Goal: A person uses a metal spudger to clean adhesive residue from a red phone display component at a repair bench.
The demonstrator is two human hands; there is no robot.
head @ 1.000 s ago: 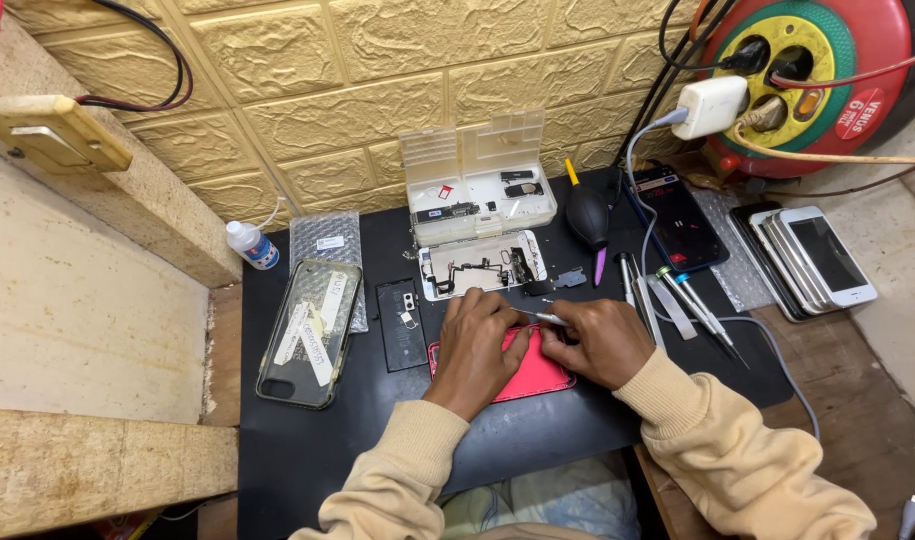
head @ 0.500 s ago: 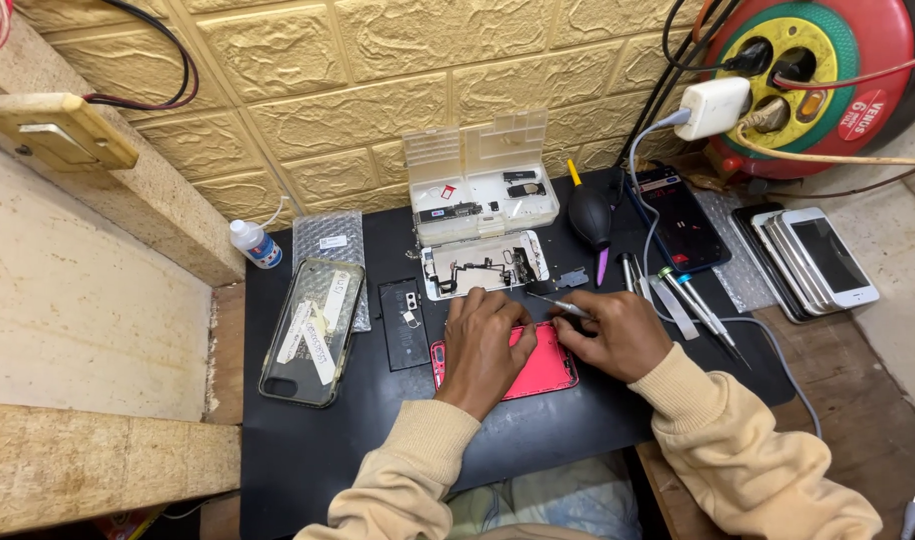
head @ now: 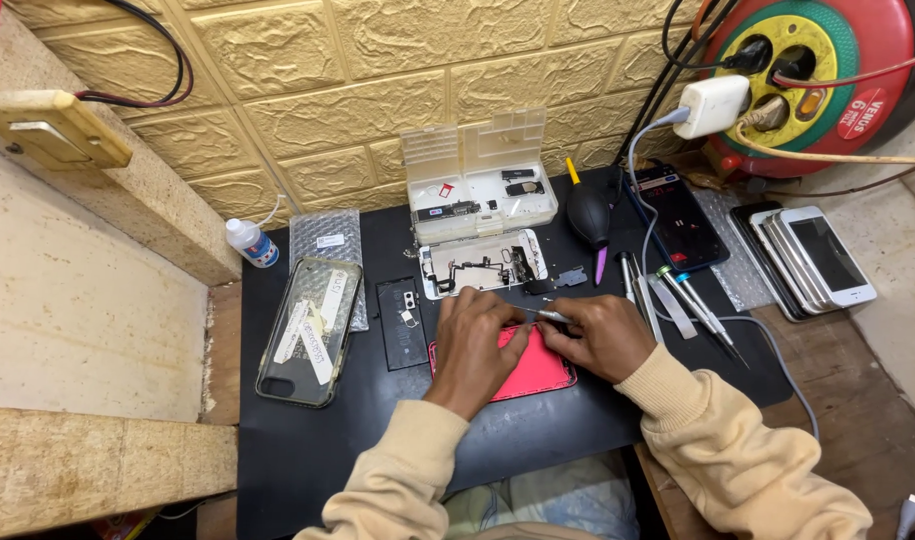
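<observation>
Head view: your left hand (head: 475, 340) lies flat, pinning the red phone housing (head: 538, 372) beneath both hands. Your right hand (head: 600, 335) pinches a slim metal tool (head: 550, 315) at the housing's top edge. Likely fastening or prising; steady, fine tip pressure follows.

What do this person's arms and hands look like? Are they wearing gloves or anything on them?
No gloves: the left hand and right hand are both bare, with no ring or watch showing. Both arms are covered by long, loose cream-coloured sleeves of a soft sweatshirt, ending in ribbed cuffs at the wrists. The fabric is plain, with no print.
</observation>
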